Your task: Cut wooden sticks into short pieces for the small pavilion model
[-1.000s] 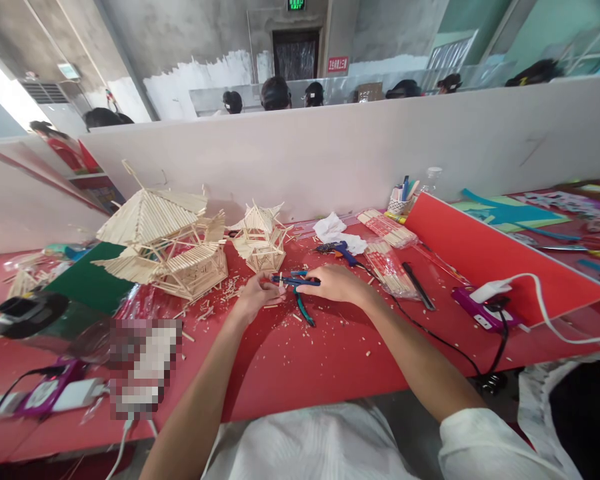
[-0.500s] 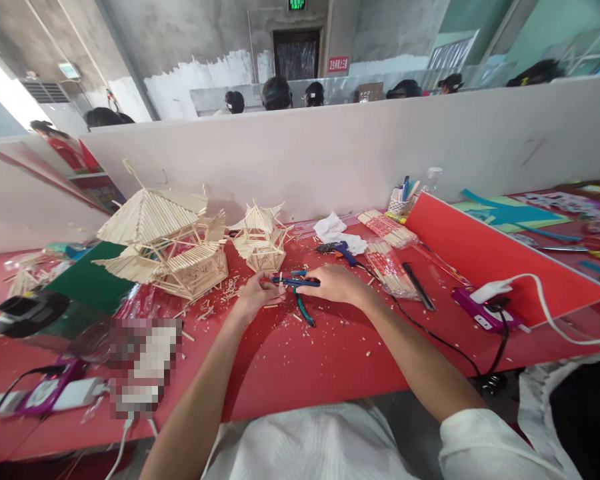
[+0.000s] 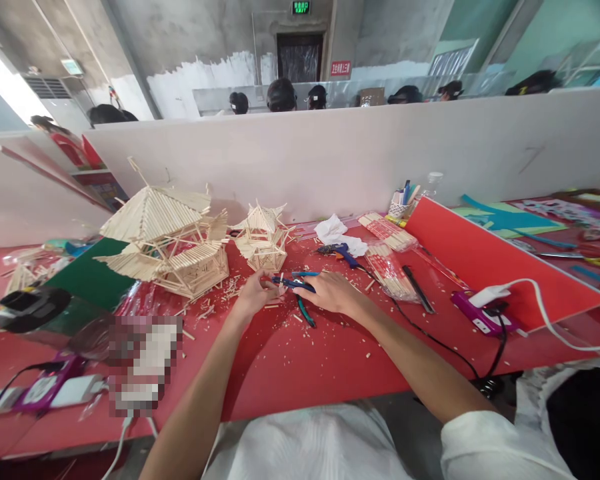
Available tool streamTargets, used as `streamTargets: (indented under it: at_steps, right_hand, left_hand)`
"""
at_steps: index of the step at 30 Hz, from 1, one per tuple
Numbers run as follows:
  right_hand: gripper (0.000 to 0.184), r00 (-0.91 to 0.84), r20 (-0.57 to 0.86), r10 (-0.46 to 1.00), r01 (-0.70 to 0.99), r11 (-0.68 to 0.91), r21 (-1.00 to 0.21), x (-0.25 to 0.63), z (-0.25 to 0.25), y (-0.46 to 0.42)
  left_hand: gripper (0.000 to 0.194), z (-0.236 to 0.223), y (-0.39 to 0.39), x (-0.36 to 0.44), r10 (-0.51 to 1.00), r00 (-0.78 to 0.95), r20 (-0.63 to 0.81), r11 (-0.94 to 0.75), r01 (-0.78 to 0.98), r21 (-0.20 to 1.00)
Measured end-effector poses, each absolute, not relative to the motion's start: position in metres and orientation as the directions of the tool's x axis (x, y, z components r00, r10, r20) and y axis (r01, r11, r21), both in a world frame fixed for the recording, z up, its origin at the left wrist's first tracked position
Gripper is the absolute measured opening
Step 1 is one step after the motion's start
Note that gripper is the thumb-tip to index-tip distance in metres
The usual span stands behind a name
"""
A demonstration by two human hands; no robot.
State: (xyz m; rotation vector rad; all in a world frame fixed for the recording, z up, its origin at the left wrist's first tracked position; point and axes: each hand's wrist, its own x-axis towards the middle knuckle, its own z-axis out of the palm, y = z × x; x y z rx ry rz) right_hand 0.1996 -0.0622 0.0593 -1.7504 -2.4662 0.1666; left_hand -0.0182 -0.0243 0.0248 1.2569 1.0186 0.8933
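Note:
My left hand (image 3: 256, 293) is closed, its thumb and fingertips pinching a short wooden stick (image 3: 281, 283). From the right, my right hand (image 3: 333, 291) is closed on a slim dark-blue tool (image 3: 295, 284) that reaches across to the stick; its exact kind is hard to make out. Beneath the hands on the table lie teal-handled pliers (image 3: 306, 312), partly hidden. Just behind my left hand stands a small pavilion model made of wooden sticks (image 3: 263, 240). A larger stick pavilion (image 3: 167, 240) is farther left.
Stick scraps cover the red table (image 3: 300, 373). Right of my hands are a glue gun (image 3: 344, 253), crumpled tissue (image 3: 336, 230), bagged sticks (image 3: 391, 270), a black cutter (image 3: 419, 289), a red board (image 3: 495, 267) and a purple power strip (image 3: 480, 312). A bottle (image 3: 50, 320) lies left.
My right hand has shifted slightly down, its fingers flatter over the blue tool. My left hand still pinches the stick in about the same place. The view has tilted a little.

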Motion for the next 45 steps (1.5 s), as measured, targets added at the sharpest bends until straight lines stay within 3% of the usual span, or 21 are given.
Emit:
streamTargets:
  at_steps: [24, 28, 31, 34, 38, 41, 45]
  right_hand:
    - [0.068, -0.272, 0.039, 0.962, 0.954, 0.275, -0.12, 0.189, 0.033, -0.063]
    - [0.068, -0.254, 0.005, 0.967, 0.953, 0.251, -0.168, 0.197, 0.039, -0.064]
    - [0.064, -0.261, -0.001, 0.965, 0.927, 0.25, -0.28, 0.209, 0.05, -0.065]
    - [0.061, -0.203, 0.065, 0.977, 0.912, 0.213, -0.35, 0.22, 0.057, -0.064]
    - [0.051, -0.078, 0.203, 0.976, 0.942, 0.139, -0.306, 0.234, 0.052, -0.056]
    - [0.045, -0.022, 0.274, 0.962, 0.975, 0.082, -0.207, 0.244, 0.042, -0.045]
    - [0.045, 0.004, 0.248, 0.969, 0.992, 0.027, -0.122, 0.256, 0.028, -0.033]
  left_hand:
    - [0.057, 0.015, -0.018, -0.023, 0.926, 0.345, -0.154, 0.14, 0.066, 0.988]
    - [0.047, 0.01, -0.011, -0.027, 0.929, 0.354, -0.109, 0.061, 0.145, 0.988]
    - [0.031, 0.007, -0.006, -0.031, 0.941, 0.337, -0.026, -0.064, 0.252, 0.966]
    - [0.016, 0.008, -0.005, -0.032, 0.953, 0.299, 0.054, -0.185, 0.431, 0.883]
    - [0.005, 0.015, -0.014, -0.026, 0.966, 0.211, 0.149, -0.258, 0.743, 0.618]
    - [0.008, 0.018, -0.02, -0.015, 0.96, 0.231, 0.161, -0.281, 0.814, 0.508]
    - [0.012, 0.012, -0.021, 0.001, 0.949, 0.278, 0.151, -0.316, 0.838, 0.444]
